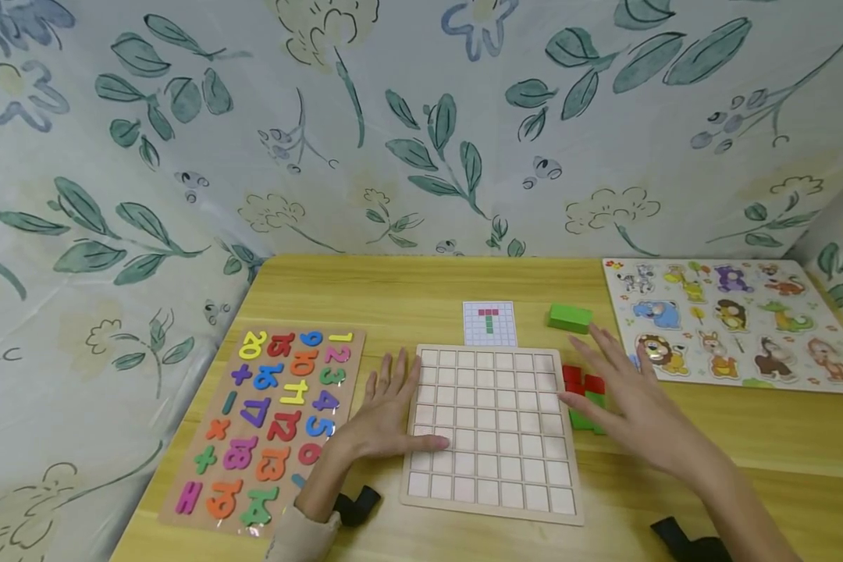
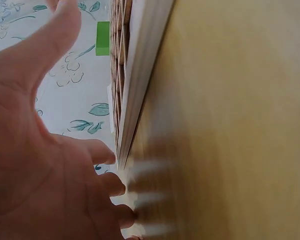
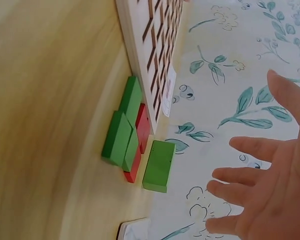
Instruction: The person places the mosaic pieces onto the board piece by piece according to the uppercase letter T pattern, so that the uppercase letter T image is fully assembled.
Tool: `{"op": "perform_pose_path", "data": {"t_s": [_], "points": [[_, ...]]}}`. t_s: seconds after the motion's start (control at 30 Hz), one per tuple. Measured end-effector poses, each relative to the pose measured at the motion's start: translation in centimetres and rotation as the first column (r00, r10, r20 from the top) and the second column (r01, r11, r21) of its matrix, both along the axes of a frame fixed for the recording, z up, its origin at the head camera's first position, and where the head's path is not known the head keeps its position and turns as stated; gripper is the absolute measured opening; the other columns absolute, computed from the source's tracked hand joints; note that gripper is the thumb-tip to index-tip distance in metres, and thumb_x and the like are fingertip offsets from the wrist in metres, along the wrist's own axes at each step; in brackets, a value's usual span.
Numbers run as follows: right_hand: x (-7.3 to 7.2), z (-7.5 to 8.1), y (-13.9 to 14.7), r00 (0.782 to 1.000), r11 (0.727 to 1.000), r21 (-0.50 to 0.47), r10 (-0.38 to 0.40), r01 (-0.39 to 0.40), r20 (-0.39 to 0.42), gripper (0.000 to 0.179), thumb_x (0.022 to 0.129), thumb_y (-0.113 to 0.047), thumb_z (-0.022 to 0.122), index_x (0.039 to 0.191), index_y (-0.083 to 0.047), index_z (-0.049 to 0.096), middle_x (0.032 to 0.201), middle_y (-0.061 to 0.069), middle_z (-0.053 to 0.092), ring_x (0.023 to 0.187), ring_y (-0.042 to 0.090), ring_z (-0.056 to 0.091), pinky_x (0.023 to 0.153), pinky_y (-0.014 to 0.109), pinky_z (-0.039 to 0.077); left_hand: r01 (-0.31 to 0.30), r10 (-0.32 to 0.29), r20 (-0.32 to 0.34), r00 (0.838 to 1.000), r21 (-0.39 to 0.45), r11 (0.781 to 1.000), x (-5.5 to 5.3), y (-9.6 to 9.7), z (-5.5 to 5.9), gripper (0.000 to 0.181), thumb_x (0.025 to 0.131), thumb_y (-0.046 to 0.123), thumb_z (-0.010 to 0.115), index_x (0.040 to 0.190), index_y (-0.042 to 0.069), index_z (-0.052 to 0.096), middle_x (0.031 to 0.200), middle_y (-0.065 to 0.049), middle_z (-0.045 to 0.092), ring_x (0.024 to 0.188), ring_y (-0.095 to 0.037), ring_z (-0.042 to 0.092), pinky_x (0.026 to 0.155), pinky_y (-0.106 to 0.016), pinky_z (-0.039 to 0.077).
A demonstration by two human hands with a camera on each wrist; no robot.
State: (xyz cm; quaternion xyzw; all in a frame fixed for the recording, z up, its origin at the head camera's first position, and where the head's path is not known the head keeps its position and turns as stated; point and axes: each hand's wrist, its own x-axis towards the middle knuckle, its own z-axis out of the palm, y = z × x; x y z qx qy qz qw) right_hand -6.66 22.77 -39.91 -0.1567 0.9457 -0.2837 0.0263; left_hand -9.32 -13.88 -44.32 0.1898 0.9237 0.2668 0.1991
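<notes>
A wooden grid board (image 1: 492, 512) with pale square cells lies in the middle of the table. My left hand (image 1: 386, 421) is at its left edge, fingers spread and thumb reaching over the lower-left cells; whether the fingertips touch the board I cannot tell. Above the board's right edge hovers my right hand (image 1: 635, 410), fingers spread, holding nothing. Beside that edge sit red blocks (image 1: 573, 376) and green blocks (image 1: 581, 421), partly hidden by the right hand. A separate green block (image 1: 569, 318) lies farther back. Behind the board, a small card (image 1: 489, 323) shows a red and green T pattern.
A number puzzle board (image 1: 253, 421) lies at the left, partly under the left forearm. At the back right is an animal puzzle board (image 1: 738, 328). Black objects (image 1: 357, 506) sit below each wrist. Floral fabric (image 1: 421, 140) hangs behind the table.
</notes>
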Motion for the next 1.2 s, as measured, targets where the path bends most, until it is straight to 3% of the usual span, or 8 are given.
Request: {"op": "perform_pose_path", "data": {"t_s": [0.13, 0.3, 0.4, 0.53, 0.63, 0.73, 0.97, 1.2], "points": [[0.0, 0.5, 0.8, 0.998, 0.993, -0.119, 0.013, -0.005, 0.068, 0.074, 0.103, -0.039, 0.062, 0.165, -0.015, 0.028, 0.175, 0.018, 0.009, 0.158, 0.051, 0.008, 0.124, 0.073, -0.005, 0.027, -0.027, 0.009, 1.0, -0.012, 1.0, 0.0, -0.1, 0.0, 0.142, 0.071, 0.059, 0.09, 0.167, 0.012, -0.004, 0.172, -0.015, -0.022, 0.157, -0.04, -0.026, 0.127, -0.066, -0.013], [-0.1, 0.9, 1.4, 0.989, 0.985, -0.164, -0.026, 0.05, 0.148, 0.067, 0.104, -0.041, 0.06, 0.163, -0.023, 0.033, 0.172, 0.018, 0.023, 0.153, 0.055, 0.024, 0.103, 0.086, 0.028, 0.041, -0.041, 0.007, 0.999, -0.034, 0.999, 0.1, -0.1, 0.1, 0.154, 0.06, 0.053, 0.098, 0.167, 0.012, -0.005, 0.172, -0.015, -0.022, 0.157, -0.039, -0.026, 0.127, -0.065, -0.014], [-0.1, 1.0, 1.6, 0.985, 0.978, -0.194, -0.041, 0.074, 0.165, 0.06, 0.106, -0.04, 0.058, 0.16, -0.025, 0.039, 0.164, 0.018, 0.039, 0.145, 0.051, 0.039, 0.101, 0.079, 0.039, 0.037, -0.037, 0.008, 0.999, -0.032, 0.999, 0.1, -0.1, 0.1, 0.156, 0.058, 0.052, 0.099, 0.167, 0.011, -0.004, 0.172, -0.016, -0.022, 0.157, -0.039, -0.026, 0.126, -0.065, -0.014], [-0.3, 0.4, 2.0, 0.987, 0.969, -0.231, -0.059, 0.093, 0.152, 0.051, 0.107, -0.034, 0.058, 0.155, -0.021, 0.047, 0.141, 0.012, 0.06, 0.117, 0.024, 0.061, 0.09, 0.042, 0.057, 0.026, -0.026, 0.007, 1.0, -0.039, 0.999, 0.3, -0.1, 0.1, 0.159, 0.055, 0.051, 0.101, 0.167, 0.01, -0.004, 0.171, -0.017, -0.022, 0.157, -0.039, -0.026, 0.126, -0.067, -0.014], [-0.5, -0.2, 2.2, 0.983, 0.956, -0.262, -0.091, 0.131, 0.158, 0.049, 0.105, -0.03, 0.062, 0.151, -0.016, 0.053, 0.118, 0.01, 0.065, 0.081, 0.008, 0.059, 0.061, 0.023, 0.048, 0.026, -0.026, 0.004, 1.0, -0.059, 0.998, 0.3, -0.1, 0.1, 0.161, 0.052, 0.051, 0.102, 0.167, 0.01, -0.004, 0.171, -0.019, -0.022, 0.157, -0.04, -0.025, 0.126, -0.067, -0.013], [-0.8, -0.8, 2.6, 0.968, 0.939, -0.282, -0.138, 0.195, 0.211, 0.049, 0.104, -0.03, 0.064, 0.148, -0.011, 0.056, 0.1, 0.011, 0.06, 0.058, 0.007, 0.045, 0.048, 0.027, 0.037, 0.038, -0.038, 0.002, 0.999, -0.089, 0.995, 0.4, -0.1, 0.1, 0.164, 0.05, 0.051, 0.102, 0.167, 0.009, -0.005, 0.171, -0.02, -0.021, 0.158, -0.04, -0.024, 0.126, -0.067, -0.012], [-1.3, -1.8, 3.3, 0.933, 0.934, -0.203, -0.234, 0.293, 0.272, 0.045, 0.102, -0.03, 0.067, 0.141, -0.008, 0.063, 0.072, 0.002, 0.045, 0.055, 0.009, 0.032, 0.045, 0.029, 0.029, 0.066, -0.066, 0.001, 0.998, -0.102, 0.993, 0.6, -0.1, 0.5, 0.165, 0.048, 0.048, 0.103, 0.166, 0.006, -0.005, 0.17, -0.023, -0.021, 0.157, -0.043, -0.023, 0.126, -0.068, -0.01], [-1.6, -2.8, 3.7, 0.899, 0.921, -0.166, -0.286, 0.354, 0.33, 0.04, 0.102, -0.029, 0.067, 0.135, -0.006, 0.068, 0.063, -0.004, 0.032, 0.055, 0.01, 0.029, 0.047, 0.031, 0.025, 0.066, -0.065, 0.013, 0.998, -0.107, 0.992, 0.8, -0.1, 0.6, 0.167, 0.047, 0.048, 0.103, 0.166, 0.007, -0.007, 0.17, -0.021, -0.024, 0.157, -0.042, -0.025, 0.126, -0.066, -0.011]]}}
